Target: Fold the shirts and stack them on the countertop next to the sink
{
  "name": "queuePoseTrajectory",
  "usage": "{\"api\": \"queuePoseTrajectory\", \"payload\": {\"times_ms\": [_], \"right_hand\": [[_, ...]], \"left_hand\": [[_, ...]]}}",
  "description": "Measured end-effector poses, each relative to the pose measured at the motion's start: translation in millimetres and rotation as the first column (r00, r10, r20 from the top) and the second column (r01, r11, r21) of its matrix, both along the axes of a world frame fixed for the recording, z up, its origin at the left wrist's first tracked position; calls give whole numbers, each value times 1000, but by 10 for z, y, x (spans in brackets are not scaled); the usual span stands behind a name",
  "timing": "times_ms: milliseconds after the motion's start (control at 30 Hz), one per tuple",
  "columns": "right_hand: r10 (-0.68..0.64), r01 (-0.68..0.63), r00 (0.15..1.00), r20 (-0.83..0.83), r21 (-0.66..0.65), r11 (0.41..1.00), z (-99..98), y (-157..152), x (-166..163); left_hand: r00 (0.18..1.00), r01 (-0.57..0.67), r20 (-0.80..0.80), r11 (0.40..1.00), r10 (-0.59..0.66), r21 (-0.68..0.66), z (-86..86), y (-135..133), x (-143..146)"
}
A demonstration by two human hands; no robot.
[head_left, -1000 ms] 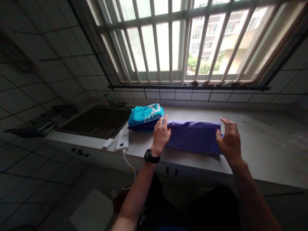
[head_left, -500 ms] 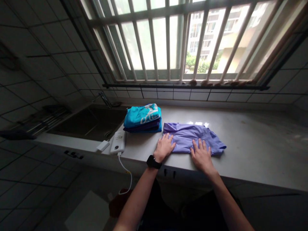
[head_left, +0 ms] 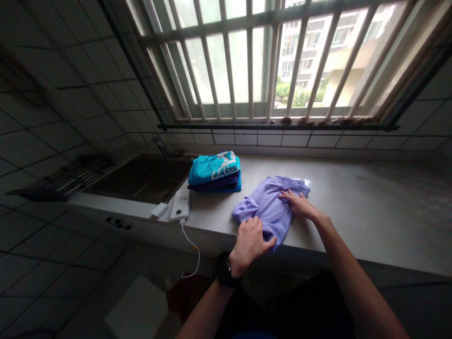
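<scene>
A light purple garment (head_left: 263, 202), rumpled and loosely folded, lies on the counter, its lower corner reaching over the front edge. My left hand (head_left: 250, 238), with a black watch at the wrist, has its fingers curled around the garment's near edge; the fingertips are partly hidden. Flat on the cloth's right side rests my right hand (head_left: 297, 203), fingers stretched out and apart. Left of the garment sits a stack of folded clothes (head_left: 215, 172), turquoise with white lettering on top and dark blue below.
A white power bank (head_left: 180, 205) with a cable hanging over the edge lies beside a small white adapter (head_left: 159, 210). Farther left is a sink (head_left: 137, 176) with a tap (head_left: 160, 147). A barred window (head_left: 247, 70) rises behind the white counter (head_left: 356, 207).
The garment has turned, its right end swinging toward the counter's front edge. My left hand has moved nearer to me and curled its fingers; my right hand has slid farther back.
</scene>
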State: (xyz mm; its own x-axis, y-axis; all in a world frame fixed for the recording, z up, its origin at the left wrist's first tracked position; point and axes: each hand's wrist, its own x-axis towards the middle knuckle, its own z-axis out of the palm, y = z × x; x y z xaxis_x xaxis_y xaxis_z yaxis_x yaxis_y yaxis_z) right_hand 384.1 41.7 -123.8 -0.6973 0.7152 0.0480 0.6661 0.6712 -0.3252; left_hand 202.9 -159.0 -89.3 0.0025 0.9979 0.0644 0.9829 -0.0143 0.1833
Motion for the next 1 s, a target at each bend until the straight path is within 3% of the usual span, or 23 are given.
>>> {"api": "queuePoseTrajectory", "payload": {"times_ms": [133,233,367,500,600,700,800,867,933,1000], "right_hand": [[136,-108,966,-220,136,985,42,-422,25],[157,-122,936,-316,129,984,-102,-924,194],[84,-40,959,-270,163,986,-358,-1465,334],[-4,72,972,-235,281,957,-461,-1728,273],[-45,133,938,-344,237,962,-395,-1840,246],[-43,101,870,-492,91,991,-184,-1845,283],[-90,109,804,-588,-4,994,134,-1601,316],[-168,187,791,-588,-29,982,324,-1314,299],[-268,342,768,-582,19,940,421,-1031,240],[-356,484,759,-546,106,869,382,-849,139]], "left_hand": [[970,216,92,973,-223,83,12,49,-327],[975,206,67,975,-212,86,-202,-4,-595],[970,239,47,971,-239,23,-447,-158,-689],[978,197,76,980,-197,-3,-393,-296,-599],[977,160,148,987,-154,-31,-234,-397,-582],[960,117,254,993,-119,24,0,-418,-630],[955,45,278,979,-101,201,283,-222,-648],[967,-24,246,943,-62,332,427,30,-598],[977,-112,213,910,26,399,465,306,-502],[982,-135,168,937,84,323,369,531,-392]]}}
